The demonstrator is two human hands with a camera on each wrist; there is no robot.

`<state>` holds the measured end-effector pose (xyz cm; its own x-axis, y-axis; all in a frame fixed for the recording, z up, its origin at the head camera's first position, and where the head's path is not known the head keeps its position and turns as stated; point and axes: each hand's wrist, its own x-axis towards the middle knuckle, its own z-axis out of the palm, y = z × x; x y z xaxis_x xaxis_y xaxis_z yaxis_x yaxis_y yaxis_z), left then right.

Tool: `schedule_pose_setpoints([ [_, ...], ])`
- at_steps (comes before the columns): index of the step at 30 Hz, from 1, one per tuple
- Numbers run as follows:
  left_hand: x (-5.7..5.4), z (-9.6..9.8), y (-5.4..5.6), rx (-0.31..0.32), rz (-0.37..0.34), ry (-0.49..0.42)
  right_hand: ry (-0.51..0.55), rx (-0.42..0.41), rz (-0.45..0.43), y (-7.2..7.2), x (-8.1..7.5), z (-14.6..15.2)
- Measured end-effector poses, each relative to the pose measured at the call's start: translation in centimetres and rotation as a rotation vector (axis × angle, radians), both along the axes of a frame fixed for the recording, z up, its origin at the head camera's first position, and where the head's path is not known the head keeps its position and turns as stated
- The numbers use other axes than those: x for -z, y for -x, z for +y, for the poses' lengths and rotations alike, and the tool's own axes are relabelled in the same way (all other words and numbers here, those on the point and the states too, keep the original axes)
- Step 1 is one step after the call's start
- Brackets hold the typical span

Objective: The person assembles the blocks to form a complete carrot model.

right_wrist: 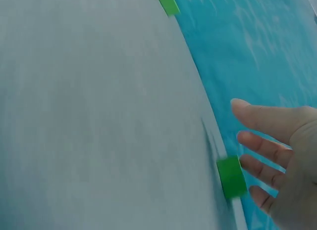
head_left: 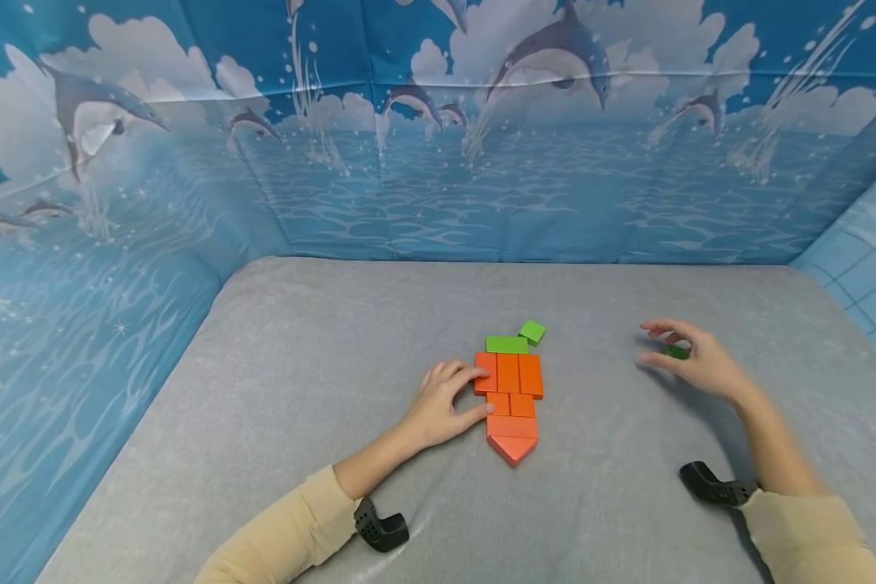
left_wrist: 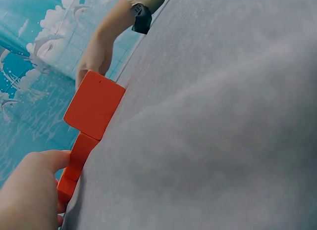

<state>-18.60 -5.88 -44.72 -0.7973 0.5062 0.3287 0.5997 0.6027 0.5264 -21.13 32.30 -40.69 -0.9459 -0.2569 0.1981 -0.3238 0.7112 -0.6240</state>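
Note:
Orange blocks [head_left: 508,373] lie flat in a joined figure, with a pointed orange block [head_left: 513,449] at its near end. My left hand [head_left: 438,405] is at the figure's left side, its thumb and forefinger spread and touching the blocks. In the left wrist view, the thumb [left_wrist: 57,160] meets the side of an orange block [left_wrist: 81,147]. Off to the right, my right hand [head_left: 704,361] is beside a single green block [head_left: 676,352], which it partly hides. The right wrist view shows that green block [right_wrist: 231,177] near loosely bent fingers, with the thumb apart from it.
A long green block [head_left: 507,345] adjoins the figure's far end. Another green block [head_left: 532,332] sits turned at its far right corner. Grey cloth [head_left: 321,349] covers the table, and a blue dolphin-print curtain [head_left: 438,186] stands behind and at the sides.

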Motion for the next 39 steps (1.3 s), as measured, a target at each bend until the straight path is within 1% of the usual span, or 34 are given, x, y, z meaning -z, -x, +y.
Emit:
schedule_pose_setpoints([
  [3, 0.0, -0.1, 0.0, -0.003, 0.006, 0.001, -0.019, 0.035, -0.027, -0.4, 0.1, 1.3],
  [5, 0.0, -0.1, 0.0, -0.004, 0.008, 0.004, -0.023, 0.045, -0.026, -0.5, 0.4, 2.1],
  [9, -0.1, -0.1, 0.0, -0.002, 0.005, 0.005, -0.007, 0.03, -0.02, -0.8, 0.9, 3.5],
  [12, 0.0, 0.0, 0.0, -0.003, 0.003, 0.004, 0.002, 0.025, -0.043, -1.0, 1.1, 4.5],
  [17, 0.0, 0.0, -0.1, -0.006, 0.007, 0.001, -0.027, 0.056, -0.085, -1.0, 1.3, 5.2],
  [21, -0.1, 0.0, -0.1, -0.006, 0.011, 0.001, -0.053, 0.093, -0.089, -1.0, 1.4, 5.2],
  [27, -0.1, 0.0, -0.1, -0.005, 0.005, -0.003, -0.069, 0.092, -0.079, -0.9, 1.3, 5.0],
  [32, -0.1, 0.0, -0.1, -0.005, 0.008, -0.007, -0.079, 0.106, -0.087, -0.7, 0.8, 4.3],
  [36, -0.1, 0.0, -0.1, -0.005, 0.007, -0.007, -0.075, 0.083, -0.107, 0.1, -0.2, 2.7],
  [39, -0.2, 0.0, -0.2, -0.008, 0.003, -0.003, -0.06, 0.027, -0.113, 1.1, -1.1, 0.8],
])
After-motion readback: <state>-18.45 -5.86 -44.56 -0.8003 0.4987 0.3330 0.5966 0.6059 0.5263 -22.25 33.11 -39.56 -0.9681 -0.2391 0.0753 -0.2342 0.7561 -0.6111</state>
